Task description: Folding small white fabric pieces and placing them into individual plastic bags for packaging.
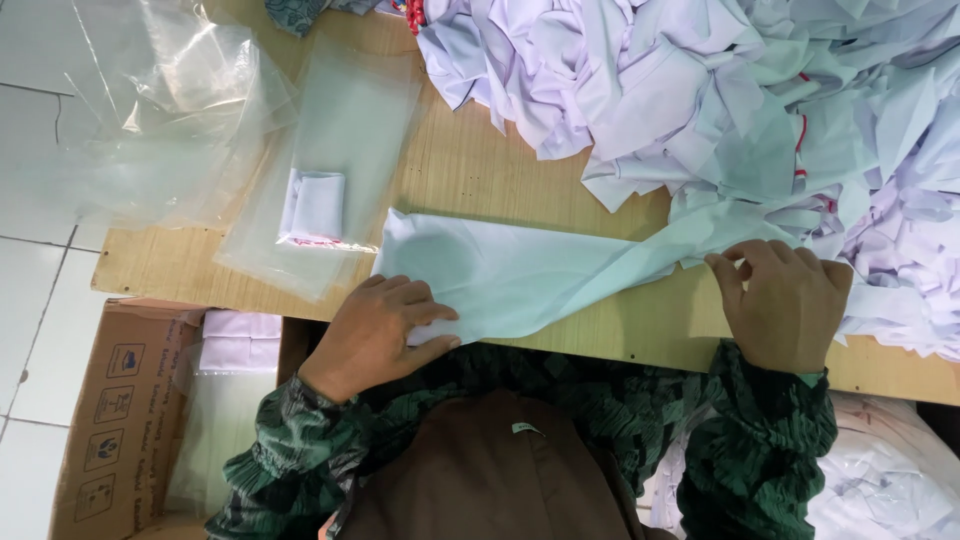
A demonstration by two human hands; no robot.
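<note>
Here, left hand (380,330) pinches cloth (500,275) end at table (470,165) edge; right hand (785,300) curled, gripping cloth farther along.

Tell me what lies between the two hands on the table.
In the head view, a pale cloth strip spans the wooden table from the left hand to the right hand.
</note>
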